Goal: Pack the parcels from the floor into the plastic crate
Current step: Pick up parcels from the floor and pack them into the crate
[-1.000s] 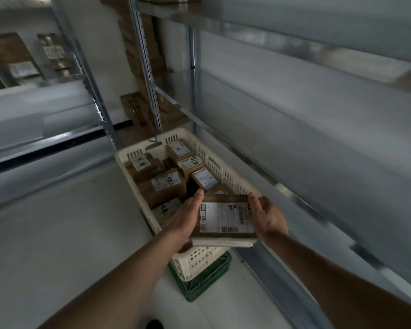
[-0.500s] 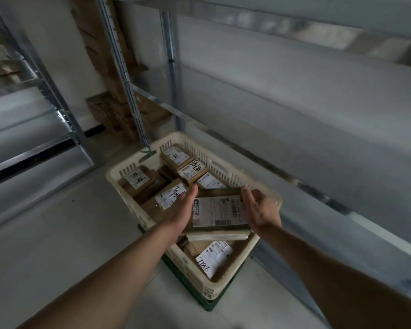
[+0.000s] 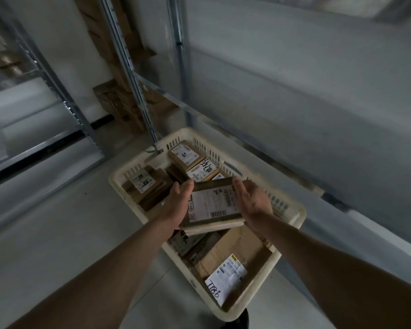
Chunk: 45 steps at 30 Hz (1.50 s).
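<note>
Presently parcel (image 3: 214, 205) held flat over crate (image 3: 292, 218) centre, left hand (image 3: 177, 205) & right hand (image 3: 254, 201) fingers pressing opp. edges; risk: uneven release tips it onto stacked parcels w/ label hidden.

Handwritten "T886", approx., on white label (image 3: 226, 281) of near parcel (image 3: 226, 260).

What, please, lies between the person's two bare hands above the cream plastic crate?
A flat brown cardboard parcel with a white label, held between left hand and right hand, in the head view.

Both forearms bare, no sleeves; left grip (image 3: 176, 205) and right grip (image 3: 254, 203) ungloved.
</note>
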Each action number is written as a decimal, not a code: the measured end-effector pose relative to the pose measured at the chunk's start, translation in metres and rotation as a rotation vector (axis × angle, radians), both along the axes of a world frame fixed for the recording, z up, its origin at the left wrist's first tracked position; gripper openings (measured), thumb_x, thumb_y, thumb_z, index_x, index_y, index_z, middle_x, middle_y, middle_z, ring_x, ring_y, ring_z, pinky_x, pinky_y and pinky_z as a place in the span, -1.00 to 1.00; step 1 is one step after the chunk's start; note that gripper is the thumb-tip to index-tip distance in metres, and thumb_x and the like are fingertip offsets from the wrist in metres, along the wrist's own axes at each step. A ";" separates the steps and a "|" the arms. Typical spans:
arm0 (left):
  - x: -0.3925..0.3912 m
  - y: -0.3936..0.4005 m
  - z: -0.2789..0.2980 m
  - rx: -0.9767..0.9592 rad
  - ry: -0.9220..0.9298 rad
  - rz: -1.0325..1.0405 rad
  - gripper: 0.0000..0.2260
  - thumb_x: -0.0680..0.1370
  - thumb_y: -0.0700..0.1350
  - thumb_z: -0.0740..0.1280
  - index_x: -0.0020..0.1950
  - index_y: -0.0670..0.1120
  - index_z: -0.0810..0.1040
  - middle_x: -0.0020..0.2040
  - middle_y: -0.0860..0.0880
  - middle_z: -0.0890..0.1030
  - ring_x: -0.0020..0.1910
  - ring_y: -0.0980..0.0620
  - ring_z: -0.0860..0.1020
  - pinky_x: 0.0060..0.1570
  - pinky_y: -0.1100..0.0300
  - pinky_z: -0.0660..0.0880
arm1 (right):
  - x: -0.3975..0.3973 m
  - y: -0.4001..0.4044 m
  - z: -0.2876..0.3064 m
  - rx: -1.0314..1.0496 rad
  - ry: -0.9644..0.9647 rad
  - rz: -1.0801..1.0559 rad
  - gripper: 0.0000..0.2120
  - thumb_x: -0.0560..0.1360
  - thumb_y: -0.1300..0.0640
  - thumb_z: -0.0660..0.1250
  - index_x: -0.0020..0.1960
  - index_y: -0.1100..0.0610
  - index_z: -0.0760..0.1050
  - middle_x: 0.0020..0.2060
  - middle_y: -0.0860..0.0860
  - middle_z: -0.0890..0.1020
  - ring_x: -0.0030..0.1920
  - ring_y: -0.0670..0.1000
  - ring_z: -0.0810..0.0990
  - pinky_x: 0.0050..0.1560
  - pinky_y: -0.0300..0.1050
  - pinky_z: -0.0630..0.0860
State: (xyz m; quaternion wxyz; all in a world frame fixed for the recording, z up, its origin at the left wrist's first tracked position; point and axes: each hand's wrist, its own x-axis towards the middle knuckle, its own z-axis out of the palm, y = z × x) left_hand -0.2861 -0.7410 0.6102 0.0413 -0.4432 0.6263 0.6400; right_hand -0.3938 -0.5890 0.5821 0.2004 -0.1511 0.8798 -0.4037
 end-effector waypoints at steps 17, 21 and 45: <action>-0.013 -0.063 -0.067 0.106 -0.379 -0.153 -0.52 0.56 0.24 0.24 0.31 -0.08 0.44 0.13 -0.15 0.61 0.03 -0.14 0.60 -0.17 0.09 0.56 | -0.017 -0.078 -0.058 0.173 -0.160 0.116 -0.51 0.64 -0.28 -0.07 -0.02 0.01 0.50 -0.10 0.05 0.63 -0.18 -0.05 0.56 -0.22 -0.14 0.42; -0.010 -0.076 -0.088 0.144 -0.448 -0.199 -0.75 0.60 -0.04 0.27 0.20 -0.15 0.48 0.08 -0.18 0.62 0.01 -0.14 0.62 0.01 0.04 0.61 | -0.015 -0.090 -0.082 0.238 -0.191 0.124 -0.44 0.62 -0.33 -0.08 0.24 -0.01 0.50 0.04 0.10 0.64 -0.03 0.07 0.58 0.02 -0.03 0.52; -0.017 -0.084 -0.098 0.214 -0.499 -0.403 -0.86 0.61 -0.16 0.25 -0.13 -0.15 0.51 -0.16 -0.16 0.60 -0.16 -0.07 0.59 0.04 0.07 0.61 | -0.007 -0.090 -0.113 0.361 -0.177 0.018 -0.47 0.64 -0.25 -0.01 -0.24 0.08 0.46 -0.39 0.01 0.49 -0.29 0.05 0.55 -0.20 -0.08 0.44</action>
